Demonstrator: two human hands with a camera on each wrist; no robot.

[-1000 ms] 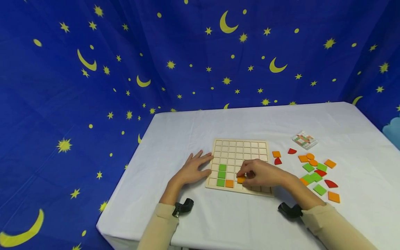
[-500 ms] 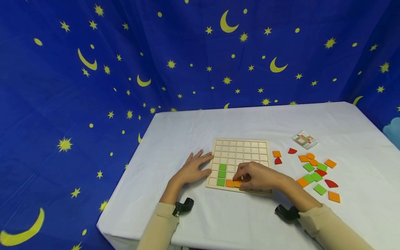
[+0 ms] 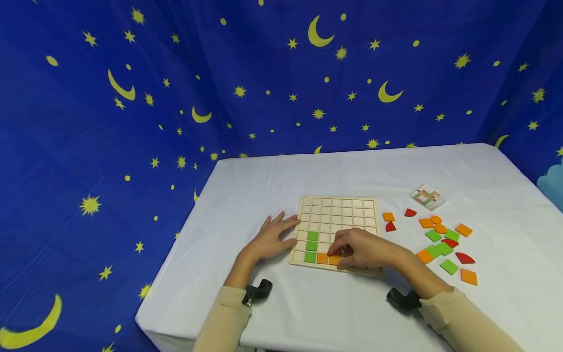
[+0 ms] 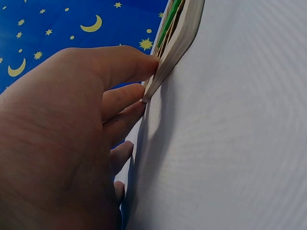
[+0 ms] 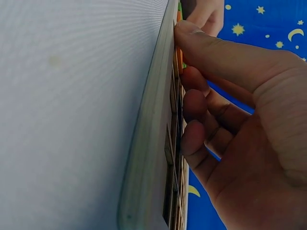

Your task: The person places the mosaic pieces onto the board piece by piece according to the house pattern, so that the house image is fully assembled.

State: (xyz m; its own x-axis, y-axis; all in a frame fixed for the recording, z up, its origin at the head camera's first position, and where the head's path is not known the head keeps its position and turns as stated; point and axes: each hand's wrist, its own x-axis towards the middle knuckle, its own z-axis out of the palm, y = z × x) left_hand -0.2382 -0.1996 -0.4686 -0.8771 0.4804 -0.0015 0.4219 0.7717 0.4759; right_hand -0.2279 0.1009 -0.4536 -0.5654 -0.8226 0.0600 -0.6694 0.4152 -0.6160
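A wooden grid board (image 3: 338, 208) lies on the white table. Three green square tiles (image 3: 312, 246) form a column on its left part, with an orange square tile (image 3: 322, 258) beside the lowest. My right hand (image 3: 365, 248) pinches a second orange square tile (image 3: 334, 259) between thumb and fingers, in the front row right beside the first orange one. In the right wrist view the thumb (image 5: 211, 50) covers much of that tile. My left hand (image 3: 269, 239) lies with fingers spread, fingertips at the board's left edge; its thumb (image 4: 129, 67) touches the rim in the left wrist view.
Right of the board lie scattered green square tiles (image 3: 449, 266), orange squares (image 3: 468, 276), orange discs (image 3: 436, 219) and red quarter-circle pieces (image 3: 465, 258). Behind them sits a small pattern card (image 3: 428, 197). A blue star-and-moon curtain (image 3: 281, 78) hangs behind the table.
My right hand has moved slightly left and toward me, bringing the orange tile from a tilt over the board down beside the first orange tile. The left hand has stayed put.
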